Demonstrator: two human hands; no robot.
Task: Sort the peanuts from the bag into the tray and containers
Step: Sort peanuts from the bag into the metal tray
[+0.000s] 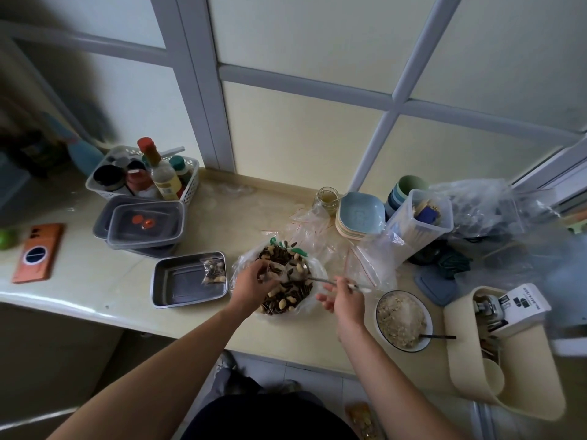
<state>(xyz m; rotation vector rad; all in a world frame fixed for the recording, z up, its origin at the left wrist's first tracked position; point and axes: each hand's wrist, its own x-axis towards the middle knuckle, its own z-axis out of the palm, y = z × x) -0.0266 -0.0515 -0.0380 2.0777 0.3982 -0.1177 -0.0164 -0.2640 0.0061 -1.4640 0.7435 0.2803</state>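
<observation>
1. Head view. Looks like the scooping step: lifting peanuts (282, 302) out of the big bag (243, 260) with a spoon (320, 280) and into a small clear bag (277, 270).
2. Big bag: lying open on the counter (222, 325), near the middle of the front edge. Full of pale peanuts mixed with dark striped seeds.
3. Just left of it, also near the front edge: the metal tray (176, 285). Holds one small filled bag (213, 272) in its back right corner and nothing else that shows.
4. Behind the tray, toward the back left: two lidded boxes (146, 225), stacked, lids on.
5. Left hand (251, 282): reaching in over the big bag, arm coming from the front edge. Fingers curled round the small clear bag, holding it up over the nuts.
6. Right hand (344, 300): just right of the big bag, palm turned in. Thumb and first finger pinching the spoon handle, other fingers loose and spread. Spoon bowl out over the middle of the big bag, right beside the small clear bag.
7. Next move, as a guess: tipping the spoon into the small bag. Calls for keeping the bag mouth open and the spoon level, or nuts may spill back. After that, probably setting the filled bag in the tray.
</observation>
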